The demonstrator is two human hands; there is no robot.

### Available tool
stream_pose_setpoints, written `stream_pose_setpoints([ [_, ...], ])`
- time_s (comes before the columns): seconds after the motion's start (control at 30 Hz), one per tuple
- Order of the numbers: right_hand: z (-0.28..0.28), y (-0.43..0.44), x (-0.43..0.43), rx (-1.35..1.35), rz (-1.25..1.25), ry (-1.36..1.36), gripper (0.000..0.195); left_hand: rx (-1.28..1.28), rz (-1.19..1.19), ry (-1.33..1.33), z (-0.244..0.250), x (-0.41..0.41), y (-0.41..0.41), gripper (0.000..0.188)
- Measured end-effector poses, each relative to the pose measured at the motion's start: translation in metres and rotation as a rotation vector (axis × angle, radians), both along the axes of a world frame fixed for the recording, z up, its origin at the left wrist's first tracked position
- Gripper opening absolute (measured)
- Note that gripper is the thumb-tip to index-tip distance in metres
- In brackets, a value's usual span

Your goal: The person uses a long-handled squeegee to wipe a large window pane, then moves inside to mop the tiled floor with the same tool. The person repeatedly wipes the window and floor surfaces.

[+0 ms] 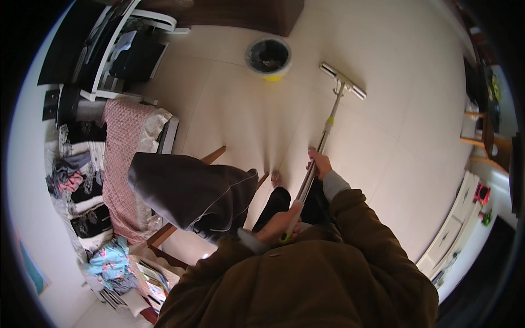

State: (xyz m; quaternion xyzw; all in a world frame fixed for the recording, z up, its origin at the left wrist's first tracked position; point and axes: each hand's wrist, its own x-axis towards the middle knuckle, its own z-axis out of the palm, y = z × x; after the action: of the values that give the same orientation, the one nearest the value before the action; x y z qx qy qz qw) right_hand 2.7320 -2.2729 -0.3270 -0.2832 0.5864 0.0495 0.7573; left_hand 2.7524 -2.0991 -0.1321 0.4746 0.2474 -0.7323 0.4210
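A long-handled mop (320, 147) with a metal pole runs from my waist out over the tiled floor. My left hand (279, 223) grips the top end of its handle, close to my body. Farther down the pole, my right hand (320, 165) is wrapped around the metal tube. At the far end, the wide flat mop head (343, 80) is slanted on or just above the floor; its underside is hidden. Beyond it to the left stands a round waste bin (268, 58) with a dark liner and a yellow base.
On my left, dark cloth (192, 192) covers a chair with wooden legs (215, 155). Behind it is a sofa with a pink quilted cover (125, 164) and clothes (110, 262). A white drawer cabinet (449, 221) stands at right, a dark wooden cabinet (233, 14) ahead.
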Motion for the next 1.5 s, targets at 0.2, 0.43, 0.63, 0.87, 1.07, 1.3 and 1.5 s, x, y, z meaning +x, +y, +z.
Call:
stream_pose_setpoints([
  [0.2, -0.054, -0.059, 0.087, 0.292, -0.232, -0.058, 0.018, -0.047, 0.06, -0.253, 0.054, 0.062, 0.004, 0.033],
  [0.43, 0.05, 0.011, 0.065, 0.684, 0.043, 0.286, 0.024, 0.255, -0.092, -0.134, 0.189, 0.047, 0.027, 0.042],
  [0.63, 0.091, 0.092, 0.097, 0.772, 0.497, 0.466, 0.026, 0.474, 0.219, -0.306, 0.247, -0.009, 0.04, 0.043],
  [0.87, 0.047, 0.141, 0.21, 0.506, 0.897, 0.357, 0.019, 0.373, 0.915, -0.391, 0.162, 0.001, 0.017, 0.04],
  [1.07, -0.034, 0.133, 0.452, 0.289, 1.003, 0.101, 0.014, 0.139, 1.155, -0.424, 0.036, 0.185, -0.012, 0.039],
  [1.3, -0.103, 0.088, 0.728, -0.385, 1.296, -0.225, 0.017, -0.188, 1.755, -0.295, -0.126, 0.448, -0.108, 0.027],
  [1.5, -0.171, 0.047, 0.776, -0.782, 1.487, -0.262, 0.014, 0.005, 1.633, -0.233, -0.189, 0.501, -0.157, 0.023],
])
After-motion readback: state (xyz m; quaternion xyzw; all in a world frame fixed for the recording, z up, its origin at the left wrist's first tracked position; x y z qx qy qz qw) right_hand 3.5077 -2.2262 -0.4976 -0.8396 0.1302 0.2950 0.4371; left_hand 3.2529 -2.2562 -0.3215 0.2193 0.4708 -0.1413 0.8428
